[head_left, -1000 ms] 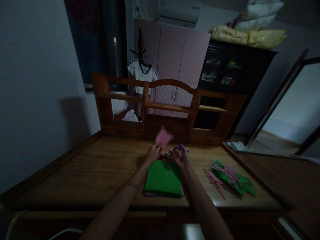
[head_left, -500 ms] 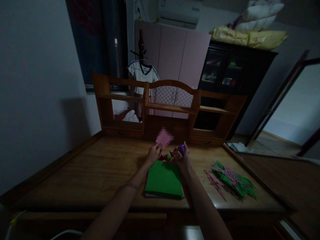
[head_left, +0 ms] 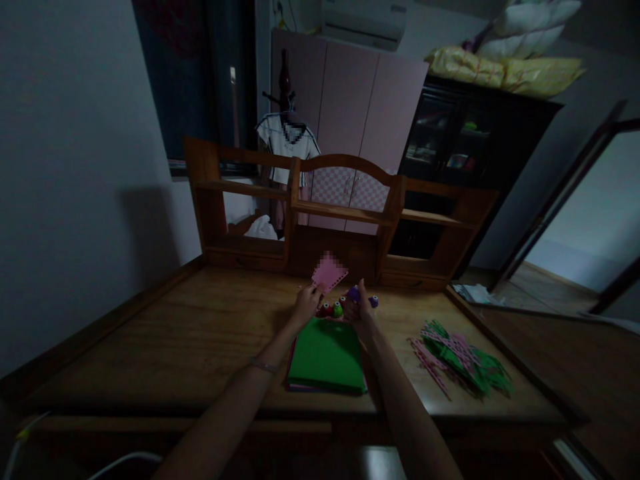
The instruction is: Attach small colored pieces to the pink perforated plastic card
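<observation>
My left hand (head_left: 307, 303) pinches a pink sheet (head_left: 329, 273) with a dotted or scalloped border, held up above the desk; part of it is pixelated. A small purple rounded object (head_left: 354, 293) is in the grip of my right hand (head_left: 364, 312), thumb pointing up; its exact kind I cannot make out. Between the hands sit small round figures with white eyes, a red figure (head_left: 327, 309) and a green figure (head_left: 337, 309) among them. Just right of my right hand shows another purple figure (head_left: 373, 302). Below both hands lies a stack of green sheets (head_left: 327, 357) with pinkish edges underneath.
A pile of green and pink cut strips (head_left: 457, 360) lies on the right of the wooden desk (head_left: 215, 333). A wooden shelf unit (head_left: 345, 215) stands along the desk's back edge. A wall (head_left: 90, 167) borders the left side.
My right hand has shifted slightly left and turned with the purple object, so a purple figure now shows to its right. The left hand stays nearly still with the pink sheet.
</observation>
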The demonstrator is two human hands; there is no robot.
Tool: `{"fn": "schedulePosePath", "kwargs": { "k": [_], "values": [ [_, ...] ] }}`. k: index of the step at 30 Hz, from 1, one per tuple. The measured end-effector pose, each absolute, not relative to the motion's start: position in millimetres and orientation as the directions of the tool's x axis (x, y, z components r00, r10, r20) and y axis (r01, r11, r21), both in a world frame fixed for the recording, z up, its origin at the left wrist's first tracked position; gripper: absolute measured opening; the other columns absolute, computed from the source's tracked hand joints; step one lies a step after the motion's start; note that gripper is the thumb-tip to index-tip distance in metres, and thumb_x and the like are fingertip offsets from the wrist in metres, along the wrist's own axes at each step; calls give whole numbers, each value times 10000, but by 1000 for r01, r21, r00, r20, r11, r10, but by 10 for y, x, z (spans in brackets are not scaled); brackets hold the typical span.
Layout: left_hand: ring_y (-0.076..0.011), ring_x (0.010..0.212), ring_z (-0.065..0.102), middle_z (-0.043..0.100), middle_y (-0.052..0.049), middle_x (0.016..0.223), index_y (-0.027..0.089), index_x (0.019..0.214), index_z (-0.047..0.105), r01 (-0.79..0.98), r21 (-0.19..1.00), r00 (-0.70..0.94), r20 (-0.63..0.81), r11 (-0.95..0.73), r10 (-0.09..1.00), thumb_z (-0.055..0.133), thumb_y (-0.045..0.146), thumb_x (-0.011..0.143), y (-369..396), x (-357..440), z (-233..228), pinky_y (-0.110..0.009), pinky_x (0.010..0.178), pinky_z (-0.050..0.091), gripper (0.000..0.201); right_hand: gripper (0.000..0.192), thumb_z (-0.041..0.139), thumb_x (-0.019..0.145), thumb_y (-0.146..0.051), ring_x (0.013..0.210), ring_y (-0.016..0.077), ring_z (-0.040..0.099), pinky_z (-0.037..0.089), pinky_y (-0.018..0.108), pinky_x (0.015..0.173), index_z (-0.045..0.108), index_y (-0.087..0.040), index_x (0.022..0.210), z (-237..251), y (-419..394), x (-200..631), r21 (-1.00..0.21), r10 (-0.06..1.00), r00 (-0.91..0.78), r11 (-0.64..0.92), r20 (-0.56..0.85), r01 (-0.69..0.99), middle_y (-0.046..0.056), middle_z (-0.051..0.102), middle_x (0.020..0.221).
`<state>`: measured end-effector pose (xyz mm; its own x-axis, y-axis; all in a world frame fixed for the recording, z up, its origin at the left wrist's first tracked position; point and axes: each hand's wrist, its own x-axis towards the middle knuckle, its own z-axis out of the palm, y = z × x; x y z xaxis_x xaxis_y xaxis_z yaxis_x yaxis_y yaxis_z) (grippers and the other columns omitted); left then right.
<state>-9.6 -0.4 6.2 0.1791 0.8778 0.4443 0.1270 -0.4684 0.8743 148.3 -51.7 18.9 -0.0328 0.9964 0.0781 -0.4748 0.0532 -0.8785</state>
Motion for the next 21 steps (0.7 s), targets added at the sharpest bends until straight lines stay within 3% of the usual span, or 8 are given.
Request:
{"fn": "schedulePosePath", "kwargs": {
  "k": [5,9,11,16,19,21],
  "values": [
    [-98,463,430,484,5,499,140,597,526,118,889,173,420,-442,891,409,560,821,24,-91,25,-210,470,287,491,589,327,784,-754,301,62,134,167,181,290,476,-203,638,204,-548,1509,-810,994,-53,46,94,-584,-99,184,381],
    [-95,470,452,492,4,540,135,652,528,37,927,110,368,-374,923,426,587,801,41,-110,24,-198,456,311,486,456,435,819,-638,327,60,155,186,174,309,525,-197,749,223,-580,1547,-726,984,40,156,175,-669,-100,207,427],
    [-93,472,454,481,5,538,136,641,516,12,928,73,370,-371,926,430,593,795,41,-121,35,-194,453,321,490,389,484,816,-582,342,62,227,219,169,326,552,-199,817,233,-581,1542,-749,982,58,174,178,-640,-92,247,444],
    [-88,469,456,469,9,547,138,654,514,-53,933,69,358,-355,931,433,597,792,29,-129,51,-188,443,348,486,368,593,752,-465,389,81,370,276,186,350,583,-218,1024,241,-573,1422,-886,980,43,196,196,-420,-61,429,528],
    [-89,468,466,477,10,564,132,698,536,-137,949,80,298,-286,951,495,598,751,45,-129,51,-192,441,378,471,321,653,721,-412,475,108,463,343,206,418,608,-223,977,249,-644,1329,-938,949,109,311,297,-152,-24,530,622],
    [-88,468,474,491,10,580,126,738,557,-196,948,70,270,-252,960,558,582,711,70,-135,44,-196,446,394,457,278,679,707,-389,570,141,513,375,222,482,616,-229,925,255,-720,1282,-913,904,126,404,409,65,-5,563,667]
  ]
}}
